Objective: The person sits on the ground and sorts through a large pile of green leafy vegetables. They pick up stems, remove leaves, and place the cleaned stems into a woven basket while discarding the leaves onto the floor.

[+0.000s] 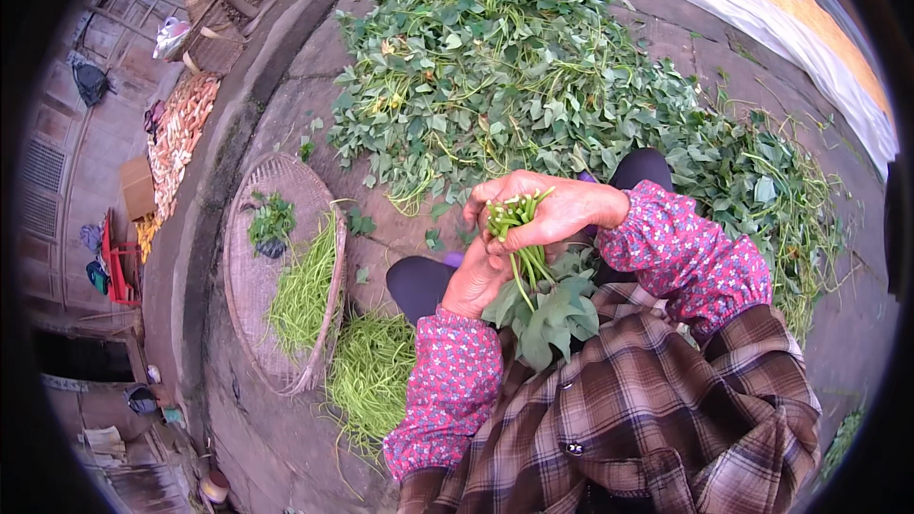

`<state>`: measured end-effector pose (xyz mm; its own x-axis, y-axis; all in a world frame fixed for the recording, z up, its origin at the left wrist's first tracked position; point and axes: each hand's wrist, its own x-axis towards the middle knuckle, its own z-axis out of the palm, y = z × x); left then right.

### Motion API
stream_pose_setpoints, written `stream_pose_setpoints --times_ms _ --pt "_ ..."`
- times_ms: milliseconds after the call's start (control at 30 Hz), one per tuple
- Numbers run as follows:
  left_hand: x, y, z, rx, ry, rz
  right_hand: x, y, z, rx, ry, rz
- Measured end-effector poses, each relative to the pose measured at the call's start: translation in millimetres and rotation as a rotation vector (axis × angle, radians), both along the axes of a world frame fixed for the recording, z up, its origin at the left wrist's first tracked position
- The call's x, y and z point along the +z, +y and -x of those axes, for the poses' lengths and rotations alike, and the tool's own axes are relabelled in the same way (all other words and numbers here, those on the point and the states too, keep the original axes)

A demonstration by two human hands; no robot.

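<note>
A bunch of green leafy stems (529, 265) is held in front of my body, its cut ends pointing up and away and its broad leaves hanging toward my lap. My right hand (569, 212) wraps round the upper stems, with the thumb across them. Closed against the left side of the same bunch is my left hand (478, 278); its fingertips are partly hidden behind the stems. Beyond my hands spreads a large heap of leafy vines (495, 76). Left of my knee lies a pile of stripped green stems (371, 376).
A round woven basket (249, 295) on the left holds more stripped stems (303, 290) and a small leafy clump (272, 221). A low kerb (205, 228) curves beyond it. Corn cobs (187, 124) and a red stool-like object (119, 262) stand past the kerb. White sheeting (752, 29) edges the far right.
</note>
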<state>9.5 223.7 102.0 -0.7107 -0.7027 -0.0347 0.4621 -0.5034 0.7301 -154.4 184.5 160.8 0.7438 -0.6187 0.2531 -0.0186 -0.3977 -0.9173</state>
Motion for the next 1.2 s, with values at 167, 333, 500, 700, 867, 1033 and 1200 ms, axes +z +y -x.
stream_pose_setpoints --times_ms 167,333,500,700,867,1033,1200 --pt "9 1 -4 -0.047 -0.092 0.079 5 -2 -2 0.088 0.040 0.412" --pt "13 -7 -3 -0.037 -0.213 0.278 19 -3 0 0.045 0.224 0.517" --pt "24 2 17 0.200 -0.212 0.209 23 -16 0 0.109 0.226 0.212" --pt "-11 -14 4 0.717 -0.021 -0.305 25 -1 27 -0.672 -0.068 0.246" --pt "-25 -14 2 0.902 -0.011 -0.198 4 28 5 -0.460 -0.118 0.194" --pt "-1 -16 33 1.028 -0.024 -0.229 -42 39 -24 -0.734 0.261 0.488" --pt "-8 -20 33 1.067 -0.098 -0.149 -47 29 -27 -0.639 0.425 0.501"
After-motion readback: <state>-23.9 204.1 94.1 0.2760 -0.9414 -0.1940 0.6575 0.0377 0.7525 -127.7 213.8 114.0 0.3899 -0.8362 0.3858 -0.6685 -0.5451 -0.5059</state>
